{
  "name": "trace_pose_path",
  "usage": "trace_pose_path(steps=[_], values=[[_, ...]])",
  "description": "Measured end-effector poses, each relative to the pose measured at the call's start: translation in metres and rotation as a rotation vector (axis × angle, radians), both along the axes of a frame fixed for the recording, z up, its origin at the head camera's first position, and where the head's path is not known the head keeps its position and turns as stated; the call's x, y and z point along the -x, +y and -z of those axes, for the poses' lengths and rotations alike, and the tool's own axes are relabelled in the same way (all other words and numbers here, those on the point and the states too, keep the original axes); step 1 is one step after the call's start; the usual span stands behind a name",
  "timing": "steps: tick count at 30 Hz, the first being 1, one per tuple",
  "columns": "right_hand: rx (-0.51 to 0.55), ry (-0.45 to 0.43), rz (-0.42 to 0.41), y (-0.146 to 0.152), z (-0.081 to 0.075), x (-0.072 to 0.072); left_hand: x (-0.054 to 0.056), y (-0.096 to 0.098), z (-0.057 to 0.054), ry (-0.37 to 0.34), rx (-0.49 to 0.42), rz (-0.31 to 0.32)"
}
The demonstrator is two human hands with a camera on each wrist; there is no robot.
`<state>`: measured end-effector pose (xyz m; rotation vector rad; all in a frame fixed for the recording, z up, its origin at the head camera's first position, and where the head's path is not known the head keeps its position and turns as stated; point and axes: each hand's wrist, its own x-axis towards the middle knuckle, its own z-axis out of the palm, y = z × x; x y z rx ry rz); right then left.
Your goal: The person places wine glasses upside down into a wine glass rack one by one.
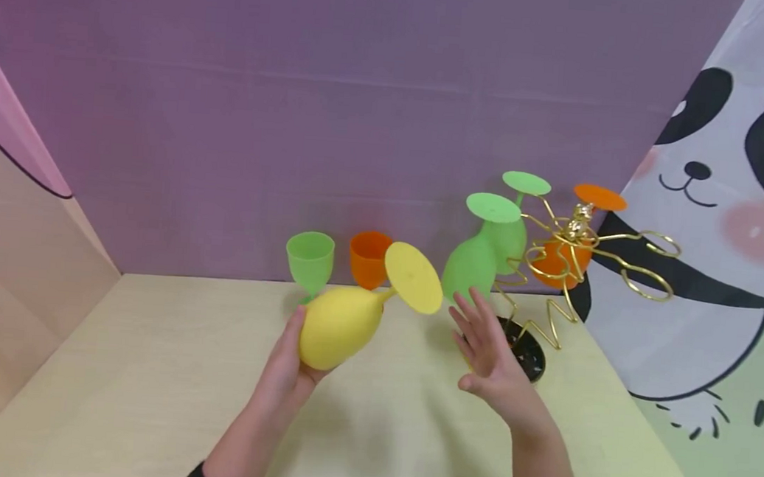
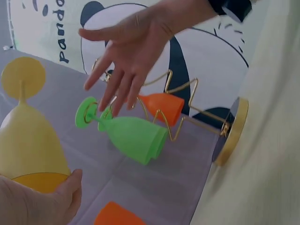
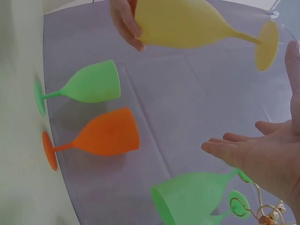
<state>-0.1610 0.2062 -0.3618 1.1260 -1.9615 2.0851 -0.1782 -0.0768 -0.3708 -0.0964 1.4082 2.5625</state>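
Observation:
My left hand grips a yellow goblet round its bowl near the rim. The goblet is tilted bottom-up, its round foot pointing up and to the right. Apart from it, my right hand is held up with fingers spread and touches nothing I can see. Behind that hand stands a gold wire glass rack on a round black base. Two green goblets and an orange goblet hang upside down from it by their feet.
Upright at the back of the pale table are a green goblet and an orange goblet. A purple cloth backdrop rises behind them. To the right is a panda-print cloth. Several bare rack loops stick out to the right.

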Motion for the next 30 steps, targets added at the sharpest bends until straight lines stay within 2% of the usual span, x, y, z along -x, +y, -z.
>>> trace_pose_path(steps=[5,9,16,22,26,30], values=[[-0.034,-0.014,-0.004,-0.007,0.001,0.001,-0.005,0.004,0.002,-0.068,-0.206,0.105],[-0.04,-0.034,-0.02,-0.011,0.0,0.0,-0.011,0.007,0.003,-0.122,-0.282,0.158],[-0.065,-0.017,0.008,-0.014,0.001,-0.001,-0.023,0.021,0.01,-0.212,-0.324,0.258],[-0.085,-0.01,0.007,-0.015,0.001,-0.002,-0.028,0.028,0.02,-0.209,-0.361,0.357],[-0.104,0.009,-0.009,-0.019,0.002,-0.004,-0.03,0.032,0.026,-0.218,-0.365,0.388],[-0.169,0.047,-0.007,-0.022,0.003,-0.004,-0.032,0.037,0.03,-0.216,-0.336,0.406]])
